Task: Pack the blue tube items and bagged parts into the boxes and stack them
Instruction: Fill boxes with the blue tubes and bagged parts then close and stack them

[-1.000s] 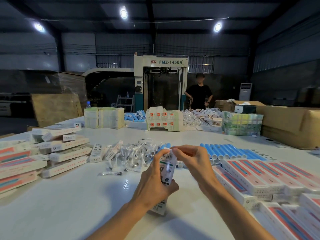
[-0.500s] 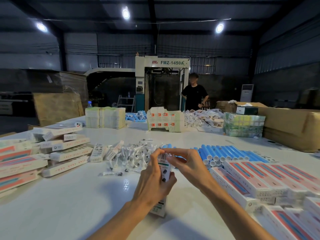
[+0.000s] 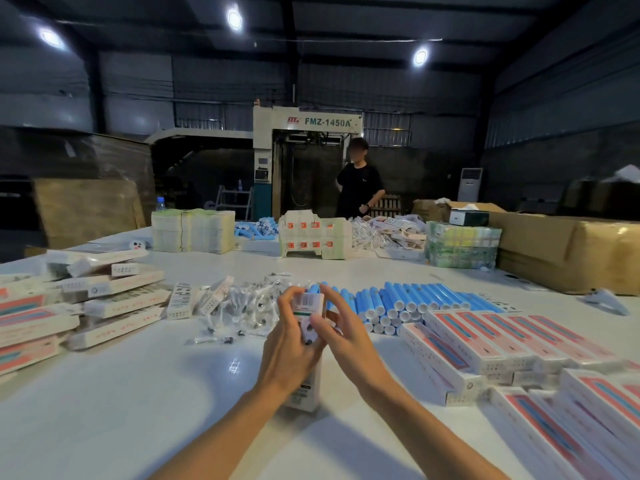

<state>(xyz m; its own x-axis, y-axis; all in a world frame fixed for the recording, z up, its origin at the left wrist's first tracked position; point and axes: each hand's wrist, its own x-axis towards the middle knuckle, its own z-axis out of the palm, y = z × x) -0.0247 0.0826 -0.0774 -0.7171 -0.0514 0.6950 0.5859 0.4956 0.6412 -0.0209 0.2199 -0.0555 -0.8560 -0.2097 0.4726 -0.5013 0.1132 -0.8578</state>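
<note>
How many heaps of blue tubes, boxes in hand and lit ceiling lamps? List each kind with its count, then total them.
Heaps of blue plastic tubes: 2
White cardboard box gripped by left hand and right hand: 1
Lit round ceiling lamps: 3
Total: 6

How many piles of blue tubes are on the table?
2. The near pile lies just right of the bagged parts. The far pile sits at the back of the table. More may be hidden.
</note>
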